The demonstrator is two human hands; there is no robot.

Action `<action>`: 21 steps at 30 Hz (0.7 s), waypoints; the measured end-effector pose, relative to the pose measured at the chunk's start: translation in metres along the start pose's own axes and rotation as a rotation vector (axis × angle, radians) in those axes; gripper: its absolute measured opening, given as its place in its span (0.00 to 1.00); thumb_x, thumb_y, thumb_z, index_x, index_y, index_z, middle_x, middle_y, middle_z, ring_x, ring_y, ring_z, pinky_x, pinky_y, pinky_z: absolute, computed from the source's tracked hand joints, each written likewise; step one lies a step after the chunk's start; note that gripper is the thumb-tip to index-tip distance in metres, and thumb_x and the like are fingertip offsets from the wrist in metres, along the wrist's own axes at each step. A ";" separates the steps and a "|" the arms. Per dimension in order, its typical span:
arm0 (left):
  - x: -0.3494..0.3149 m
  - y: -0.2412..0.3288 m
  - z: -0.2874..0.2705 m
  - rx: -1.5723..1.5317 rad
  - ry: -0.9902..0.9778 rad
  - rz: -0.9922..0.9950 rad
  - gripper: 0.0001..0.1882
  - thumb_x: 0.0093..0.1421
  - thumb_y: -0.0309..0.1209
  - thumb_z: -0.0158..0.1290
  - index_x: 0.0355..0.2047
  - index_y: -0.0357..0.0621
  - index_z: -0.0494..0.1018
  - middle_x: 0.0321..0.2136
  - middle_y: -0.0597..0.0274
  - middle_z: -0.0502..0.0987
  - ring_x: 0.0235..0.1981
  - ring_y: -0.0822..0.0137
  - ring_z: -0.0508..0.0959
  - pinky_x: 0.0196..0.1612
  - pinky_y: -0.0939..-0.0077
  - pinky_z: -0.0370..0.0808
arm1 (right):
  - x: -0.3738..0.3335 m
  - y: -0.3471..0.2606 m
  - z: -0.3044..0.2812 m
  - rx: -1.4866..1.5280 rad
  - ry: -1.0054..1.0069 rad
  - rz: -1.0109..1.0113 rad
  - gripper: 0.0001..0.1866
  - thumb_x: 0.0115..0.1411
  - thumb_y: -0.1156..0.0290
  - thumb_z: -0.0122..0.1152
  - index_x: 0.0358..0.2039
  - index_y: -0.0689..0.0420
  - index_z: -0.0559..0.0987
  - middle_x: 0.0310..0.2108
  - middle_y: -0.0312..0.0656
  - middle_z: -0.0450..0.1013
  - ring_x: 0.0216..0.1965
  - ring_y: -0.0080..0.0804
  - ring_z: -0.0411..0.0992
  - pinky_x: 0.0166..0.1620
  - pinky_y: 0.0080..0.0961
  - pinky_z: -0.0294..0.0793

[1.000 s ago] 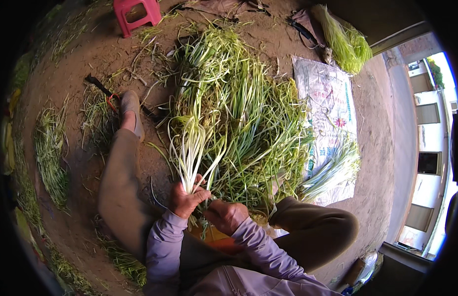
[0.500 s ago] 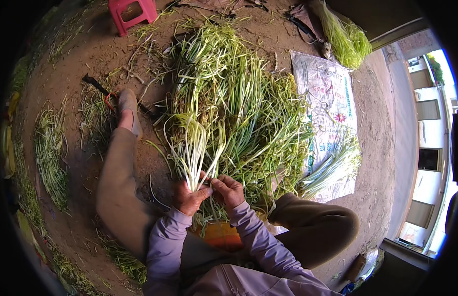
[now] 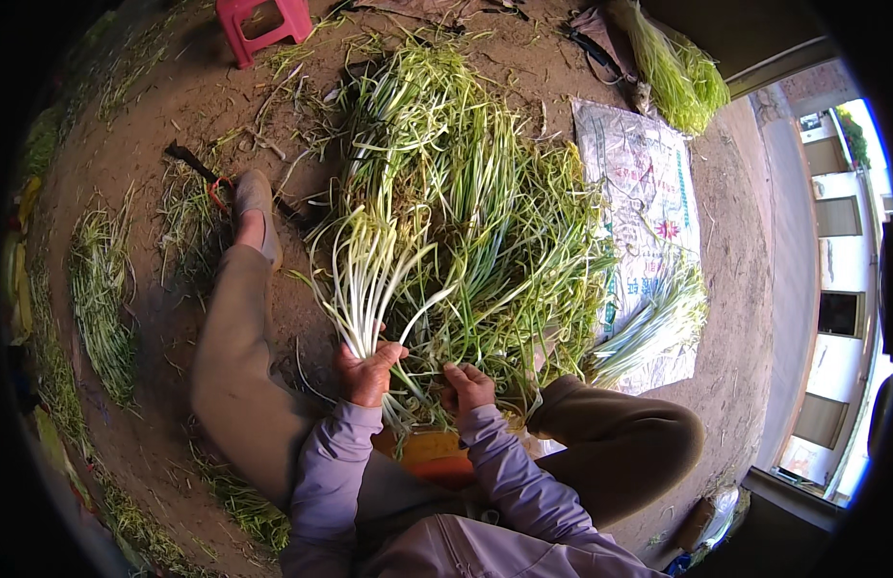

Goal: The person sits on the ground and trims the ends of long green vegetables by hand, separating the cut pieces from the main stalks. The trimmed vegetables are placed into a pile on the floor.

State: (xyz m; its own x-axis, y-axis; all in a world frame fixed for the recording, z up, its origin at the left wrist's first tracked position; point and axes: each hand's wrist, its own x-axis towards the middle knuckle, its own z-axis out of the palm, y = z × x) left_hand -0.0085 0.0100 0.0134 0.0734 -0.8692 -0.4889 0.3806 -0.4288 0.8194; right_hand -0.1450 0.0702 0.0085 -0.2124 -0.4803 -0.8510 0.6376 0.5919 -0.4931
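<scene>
The left hand [image 3: 367,376] has its grip closed around a bunch of long, thin white-and-green stalks [image 3: 365,284], held up in front of a big, messy heap of green and yellowish stalks [image 3: 475,207] on the brown dirt ground [image 3: 730,279]. The right hand [image 3: 468,389] is near the heap with its fingers curled, but I cannot tell if its grip holds anything. One neat pile of pale green stalks [image 3: 653,323] on the flat white printed sack [image 3: 634,169] looks done, so much seems left.
</scene>
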 end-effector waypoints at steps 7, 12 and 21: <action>-0.003 0.030 0.002 0.044 -0.100 -0.111 0.19 0.48 0.22 0.54 0.41 0.41 0.64 0.18 0.59 0.75 0.07 0.82 0.60 0.07 0.89 0.54 | 0.031 0.018 -0.052 -1.226 0.009 -0.346 0.14 0.50 0.61 0.56 0.26 0.60 0.74 0.19 0.46 0.72 0.17 0.34 0.70 0.24 0.27 0.69; -0.006 0.035 0.003 0.060 -0.157 -0.090 0.20 0.49 0.24 0.55 0.43 0.41 0.62 0.19 0.58 0.74 0.07 0.82 0.59 0.08 0.90 0.55 | 0.027 0.008 -0.036 -1.361 -0.028 -0.428 0.14 0.51 0.58 0.51 0.28 0.57 0.74 0.27 0.50 0.73 0.29 0.48 0.72 0.33 0.36 0.70; -0.005 0.028 0.006 0.066 -0.276 -0.133 0.21 0.50 0.27 0.55 0.43 0.39 0.61 0.18 0.58 0.74 0.07 0.81 0.59 0.09 0.89 0.55 | 0.007 -0.004 0.014 -0.202 -0.555 0.123 0.10 0.53 0.66 0.55 0.33 0.58 0.70 0.17 0.31 0.65 0.09 0.16 0.52 0.14 0.14 0.48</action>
State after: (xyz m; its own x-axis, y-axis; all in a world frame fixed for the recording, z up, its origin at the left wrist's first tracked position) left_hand -0.0035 0.0010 0.0403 -0.2295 -0.8347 -0.5006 0.3084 -0.5502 0.7760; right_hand -0.1387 0.0556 0.0069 0.3072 -0.6346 -0.7091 0.4685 0.7495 -0.4678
